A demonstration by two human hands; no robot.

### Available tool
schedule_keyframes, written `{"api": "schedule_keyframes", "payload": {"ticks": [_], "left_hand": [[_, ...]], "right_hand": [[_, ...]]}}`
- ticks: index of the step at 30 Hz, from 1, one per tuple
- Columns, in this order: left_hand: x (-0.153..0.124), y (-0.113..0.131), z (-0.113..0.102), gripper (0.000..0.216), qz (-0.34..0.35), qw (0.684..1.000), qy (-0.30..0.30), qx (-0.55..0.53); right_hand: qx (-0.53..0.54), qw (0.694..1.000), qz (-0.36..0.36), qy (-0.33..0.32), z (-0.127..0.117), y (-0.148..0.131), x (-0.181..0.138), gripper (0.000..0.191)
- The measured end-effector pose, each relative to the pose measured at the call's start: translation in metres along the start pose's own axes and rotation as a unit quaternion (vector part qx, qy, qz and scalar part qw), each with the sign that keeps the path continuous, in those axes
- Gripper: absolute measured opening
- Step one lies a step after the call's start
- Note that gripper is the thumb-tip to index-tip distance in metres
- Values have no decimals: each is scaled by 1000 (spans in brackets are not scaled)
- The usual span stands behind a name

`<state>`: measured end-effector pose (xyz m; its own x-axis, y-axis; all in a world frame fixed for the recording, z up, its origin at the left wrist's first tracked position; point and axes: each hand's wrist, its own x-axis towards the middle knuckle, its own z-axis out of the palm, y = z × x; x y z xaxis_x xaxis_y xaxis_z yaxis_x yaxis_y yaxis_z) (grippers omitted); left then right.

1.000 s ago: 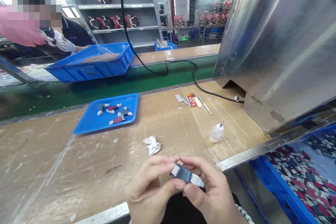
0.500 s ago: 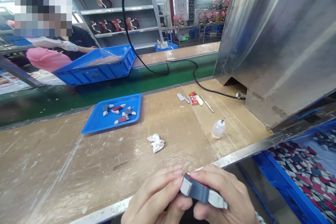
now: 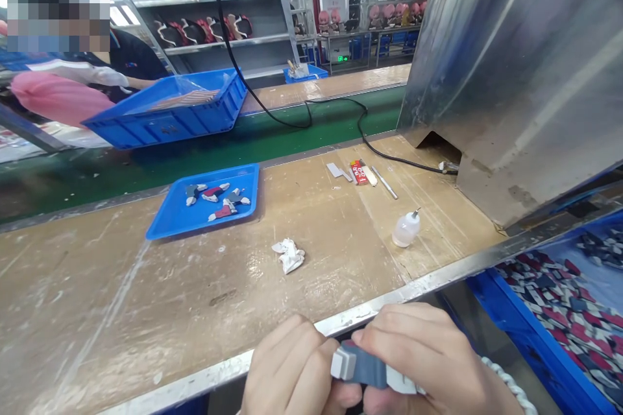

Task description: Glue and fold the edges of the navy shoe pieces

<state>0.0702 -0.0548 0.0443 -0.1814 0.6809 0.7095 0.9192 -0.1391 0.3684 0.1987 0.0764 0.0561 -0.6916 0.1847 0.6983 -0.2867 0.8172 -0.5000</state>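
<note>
Between my two hands, just off the table's front edge, is a small blue-grey and white molded piece (image 3: 368, 368) with a trace of red on its top side. My left hand (image 3: 292, 366) is closed on its white block end. With fingers wrapped round the other white end, my right hand (image 3: 428, 356) grips it too and covers part of it. Similar red, blue-grey and white pieces (image 3: 224, 209) lie in a shallow blue tray (image 3: 160, 224) on the table. Nearer to my hands lies a crumpled white tissue (image 3: 291, 255).
A clear squeeze bottle (image 3: 406, 229) with a thin nozzle stands right of centre. Behind it lie a red packet (image 3: 359, 172) and a silver pen-like tool (image 3: 384, 183). A black cable (image 3: 389, 154) crosses the table. At right, a blue bin (image 3: 516, 324) holds many pieces. Opposite, a person (image 3: 131, 55) works beside a blue crate (image 3: 175, 130).
My left fingers have curled in more tightly, and my right fingers now cover more of the piece's white end. The view has shifted slightly; the tray, tissue and bottle stay put on the table.
</note>
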Motion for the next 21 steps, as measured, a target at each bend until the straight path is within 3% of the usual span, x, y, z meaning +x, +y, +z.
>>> {"api": "schedule_keyframes", "payload": {"ticks": [7,10,13,16,21], "left_hand": [[-8,-6,13,30,106,994,14,-34],[-6,-1,15,25,50,998,-17,-29],[-4,-1,20,29,46,998,-48,-20],[-6,-8,25,35,69,995,-67,-2],[-17,-16,21,36,31,996,-83,21]], "right_hand": [[2,991,-28,-127,-21,0,0,24],[-20,995,-51,-82,-23,6,-4,25],[-13,999,-36,-28,-17,15,-14,23],[7,999,4,-36,-9,22,-26,24],[61,997,22,-36,5,36,-44,26]]}}
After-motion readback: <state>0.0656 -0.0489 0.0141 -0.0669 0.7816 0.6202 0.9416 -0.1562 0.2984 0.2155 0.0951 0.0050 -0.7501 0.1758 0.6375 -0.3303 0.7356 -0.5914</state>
